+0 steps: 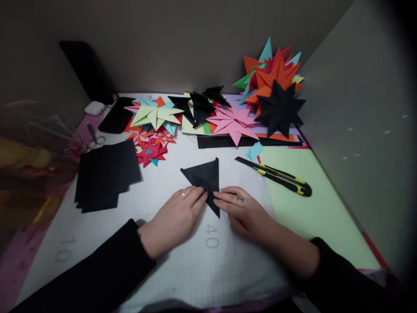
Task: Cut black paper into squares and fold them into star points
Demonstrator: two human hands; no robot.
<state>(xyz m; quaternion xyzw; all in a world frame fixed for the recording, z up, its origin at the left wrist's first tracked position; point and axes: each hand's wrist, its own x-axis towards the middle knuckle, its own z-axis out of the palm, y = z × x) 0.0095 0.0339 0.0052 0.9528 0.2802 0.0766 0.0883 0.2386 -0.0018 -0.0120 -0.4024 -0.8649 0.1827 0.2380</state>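
Observation:
A sheet of black origami paper, folded to a triangular shape with creases, lies on the white gridded mat. My left hand, a ring on one finger, has its fingers pressed together on the paper's lower left edge. From the other side, my right hand pinches the lower right edge with its fingertips. The two hands' fingertips almost meet near the paper's lower point, and they cover part of the folds. Both thumbs are mostly hidden.
Left lies a stack of black paper squares, with scissors and a black phone behind. Folded paper stars line the back, beside a large multicoloured star pile. A utility knife, blade out, lies right.

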